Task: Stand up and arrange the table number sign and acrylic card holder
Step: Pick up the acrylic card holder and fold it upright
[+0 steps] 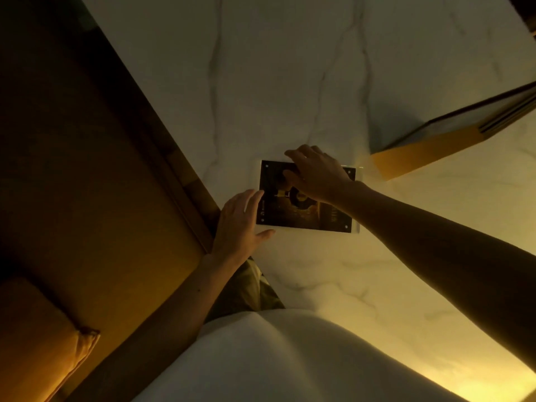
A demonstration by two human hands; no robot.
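An acrylic card holder [316, 216] with a dark printed card lies flat on the white marble table [290, 82], near its left edge. My right hand [316, 172] rests on the holder's far edge, fingers curled over it and thumb on the card face. My left hand [240, 221] is open, with its fingertips touching the holder's left edge and the thumb by the near corner. At the right, a large framed sign [464, 123] with a dark border and a yellow base stands tilted on the table, cut off by the frame edge.
A brown wooden bench or seat [101, 184] runs along the table's left side, with an orange cushion [43, 343] at the lower left. My white shirt [290, 358] fills the bottom of the view. The light is dim and yellow.
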